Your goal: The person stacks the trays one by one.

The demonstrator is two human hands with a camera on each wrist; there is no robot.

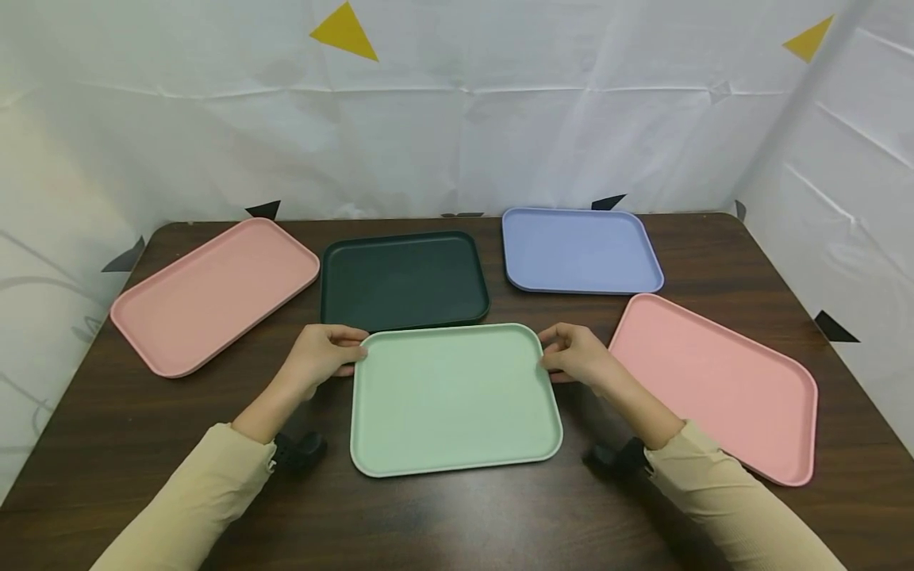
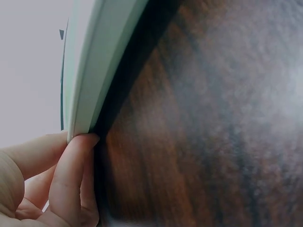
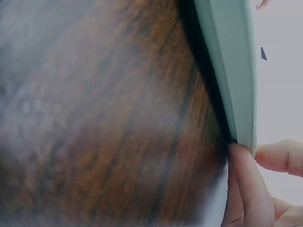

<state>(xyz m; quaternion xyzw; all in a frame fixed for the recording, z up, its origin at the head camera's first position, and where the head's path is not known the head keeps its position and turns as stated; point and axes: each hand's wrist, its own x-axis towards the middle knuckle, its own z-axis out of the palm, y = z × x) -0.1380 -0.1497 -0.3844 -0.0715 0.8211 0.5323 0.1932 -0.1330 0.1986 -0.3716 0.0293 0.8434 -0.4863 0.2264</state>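
Note:
A light green rectangular tray (image 1: 457,400) with rounded corners lies between my two hands in the middle of the head view. My left hand (image 1: 327,355) pinches its left rim near the far corner. On the opposite side, my right hand (image 1: 574,354) pinches the right rim near the far corner. The left wrist view shows the thumb and a finger on either side of the tray's edge (image 2: 92,80). A similar pinch on the tray's edge (image 3: 234,75) appears in the right wrist view. Whether the tray touches the table is hard to tell.
A dark green tray (image 1: 403,279) lies just behind the light green one. A pink tray (image 1: 217,297) is at the far left, a blue tray (image 1: 581,252) at the back right, and another pink tray (image 1: 717,388) at the right. All rest on a dark wooden table (image 1: 457,523).

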